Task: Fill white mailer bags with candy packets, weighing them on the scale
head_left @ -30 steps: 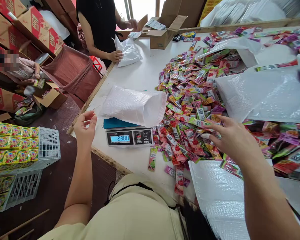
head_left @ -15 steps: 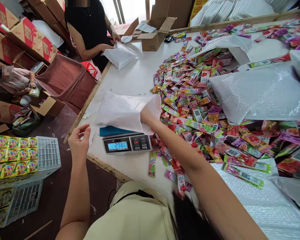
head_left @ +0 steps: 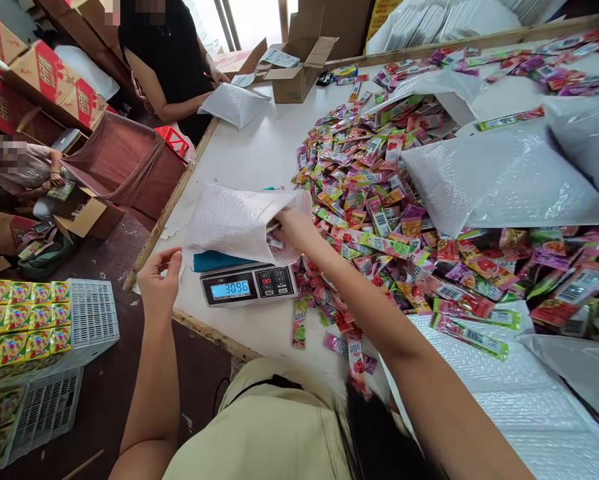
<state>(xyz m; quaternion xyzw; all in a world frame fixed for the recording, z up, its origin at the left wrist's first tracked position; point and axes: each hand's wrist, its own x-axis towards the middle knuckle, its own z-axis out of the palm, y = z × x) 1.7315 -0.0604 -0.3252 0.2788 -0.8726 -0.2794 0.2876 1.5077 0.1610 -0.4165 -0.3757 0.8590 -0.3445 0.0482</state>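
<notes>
A white bubble mailer (head_left: 229, 217) lies on a digital scale (head_left: 249, 285) with a teal cloth (head_left: 216, 261) beneath it; the display reads about 3096. My right hand (head_left: 295, 230) is at the mailer's open right end, its fingers partly inside and hidden. Small packets show at that opening. To the left of the scale, my left hand (head_left: 162, 275) hovers by the table edge, fingers curled and apart, holding nothing. A big heap of colourful snack packets (head_left: 364, 187) spreads to the right of the mailer.
Filled white mailers (head_left: 504, 177) rest on the heap at right. Flat bubble mailers (head_left: 519, 413) lie at lower right. Across the table a person (head_left: 166, 67) handles another mailer (head_left: 235, 105) near a cardboard box (head_left: 294, 83). Crates of yellow packs (head_left: 92, 310) stand at lower left.
My right hand has drawn partly back out of the mailer, and packets now show at its mouth. The display went from about 2980 to 3096. The view shifted slightly.
</notes>
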